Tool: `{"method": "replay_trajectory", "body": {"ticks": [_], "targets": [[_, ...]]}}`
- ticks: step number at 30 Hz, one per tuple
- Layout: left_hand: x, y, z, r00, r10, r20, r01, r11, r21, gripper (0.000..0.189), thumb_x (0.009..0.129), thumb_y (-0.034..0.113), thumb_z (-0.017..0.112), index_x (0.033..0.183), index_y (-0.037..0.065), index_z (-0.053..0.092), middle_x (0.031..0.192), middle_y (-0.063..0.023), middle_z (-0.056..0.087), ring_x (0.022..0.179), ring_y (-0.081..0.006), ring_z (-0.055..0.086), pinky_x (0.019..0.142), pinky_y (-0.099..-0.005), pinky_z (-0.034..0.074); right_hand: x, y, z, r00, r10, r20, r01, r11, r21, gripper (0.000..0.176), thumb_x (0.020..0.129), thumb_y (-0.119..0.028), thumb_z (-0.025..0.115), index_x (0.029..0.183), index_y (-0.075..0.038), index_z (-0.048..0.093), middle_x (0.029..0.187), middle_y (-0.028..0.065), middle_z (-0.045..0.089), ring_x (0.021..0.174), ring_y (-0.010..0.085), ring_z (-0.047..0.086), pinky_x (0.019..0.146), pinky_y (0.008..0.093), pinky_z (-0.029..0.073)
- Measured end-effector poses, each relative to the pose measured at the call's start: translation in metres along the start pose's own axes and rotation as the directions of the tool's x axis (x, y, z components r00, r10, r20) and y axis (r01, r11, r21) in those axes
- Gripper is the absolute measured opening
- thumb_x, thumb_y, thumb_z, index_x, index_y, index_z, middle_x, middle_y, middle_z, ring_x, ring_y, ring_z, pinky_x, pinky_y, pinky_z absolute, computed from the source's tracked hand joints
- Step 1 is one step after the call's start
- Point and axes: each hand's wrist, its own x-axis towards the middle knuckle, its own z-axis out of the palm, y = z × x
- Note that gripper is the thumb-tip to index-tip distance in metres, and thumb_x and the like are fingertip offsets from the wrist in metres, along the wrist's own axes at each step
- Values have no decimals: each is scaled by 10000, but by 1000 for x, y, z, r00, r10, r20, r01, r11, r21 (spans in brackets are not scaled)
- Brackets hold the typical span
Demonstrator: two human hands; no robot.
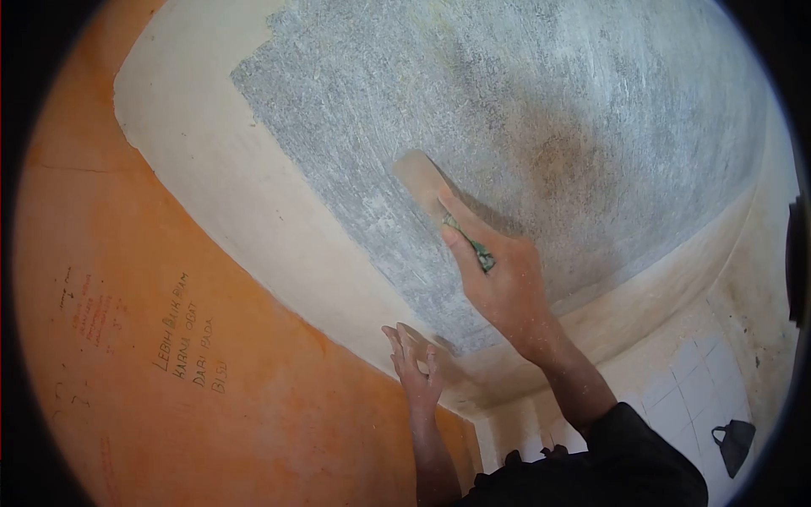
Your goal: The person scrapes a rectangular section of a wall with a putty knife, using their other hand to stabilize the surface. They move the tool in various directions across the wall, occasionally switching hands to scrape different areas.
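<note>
My right hand [507,283] is closed around the handle of a putty knife [418,176]. A green patterned bit of that handle shows between the fingers, and the broad blade lies over a rough grey patch [355,127] on the pale wall. One finger stretches along the blade. Lower down, my left hand [416,365] has its fingers apart and holds nothing. Its fingertips are right by the smooth cream band [279,194] that borders the grey patch, near the patch's lower corner.
An orange wall [127,237] with handwritten lettering [190,338] spans the left side. A ledge [642,313] runs below the grey surface. White tiles [688,389] and a dark bag-like object [735,446] with a loop handle are at lower right.
</note>
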Motion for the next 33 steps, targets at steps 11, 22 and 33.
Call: {"method": "replay_trajectory", "body": {"ticks": [11, 22, 33], "targets": [[0, -2, -2, 999, -28, 20, 29, 999, -33, 708, 964, 154, 590, 1567, 46, 233, 1647, -231, 70, 1503, -414, 168, 1178, -490, 243, -18, 20, 8, 981, -171, -91, 154, 974, -166, 407, 944, -234, 657, 1345, -183, 618, 736, 157, 664, 593, 325, 637, 542, 411, 468], [0, -12, -2, 999, 13, 33, -11, 997, -77, 734, 983, 346, 541, 1579, 79, 207, 1651, -219, 53, 1509, -422, 128, 1154, -663, 131, -21, 1, 8, 997, -81, -19, 70, 941, -330, 409, 942, -217, 652, 1350, -213, 617, 742, 135, 656, 627, 308, 648, 552, 405, 476], [4, 49, -11, 991, -8, 136, 100, 723, -684, 608, 1017, 118, 478, 1535, -65, 218, 1538, -228, 335, 1408, -275, 370, 1120, -381, 346, -45, 10, 37, 995, -36, 97, 60, 964, -260, 536, 953, -280, 622, 1470, -279, 483, 747, 136, 657, 618, 345, 641, 564, 434, 490]]}}
